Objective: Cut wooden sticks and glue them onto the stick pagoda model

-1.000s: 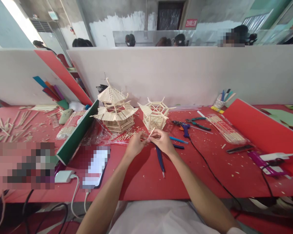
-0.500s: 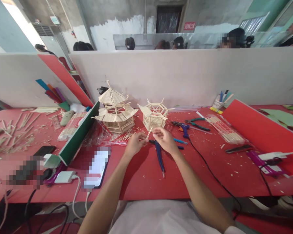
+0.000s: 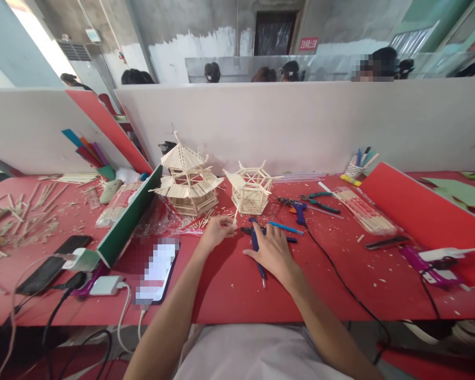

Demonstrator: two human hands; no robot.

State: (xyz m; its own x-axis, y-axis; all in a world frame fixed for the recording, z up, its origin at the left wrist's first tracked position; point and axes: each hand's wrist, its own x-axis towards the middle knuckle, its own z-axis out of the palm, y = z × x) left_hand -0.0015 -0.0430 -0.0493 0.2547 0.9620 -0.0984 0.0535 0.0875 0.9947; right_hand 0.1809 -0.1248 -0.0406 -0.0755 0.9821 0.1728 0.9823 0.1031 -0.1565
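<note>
My left hand (image 3: pixel 218 233) pinches a short, thin wooden stick (image 3: pixel 236 213) between thumb and fingertips, its free end pointing up. My right hand (image 3: pixel 275 247) is spread palm down over a dark blue tool (image 3: pixel 255 240) with a silver tip (image 3: pixel 264 281); its kind is partly hidden by the fingers. A blue pen-like item (image 3: pixel 291 229) lies by the right fingertips. Behind the hands stand a two-tiered wooden stick pavilion (image 3: pixel 188 184) and a smaller open-topped six-sided stick frame (image 3: pixel 251 190) with one roof panel on its left.
A blue glue gun (image 3: pixel 300 211) and green-handled pliers (image 3: pixel 322 203) lie at the right. Beyond them is a bagged bundle of sticks (image 3: pixel 364 211). A phone (image 3: pixel 158 272) and a green divider (image 3: pixel 130 219) are at the left. A white partition (image 3: pixel 261 121) closes the back.
My right hand has moved away from the stick, down and right, spreading over the dark blue tool. My left hand keeps the stick, now more upright.
</note>
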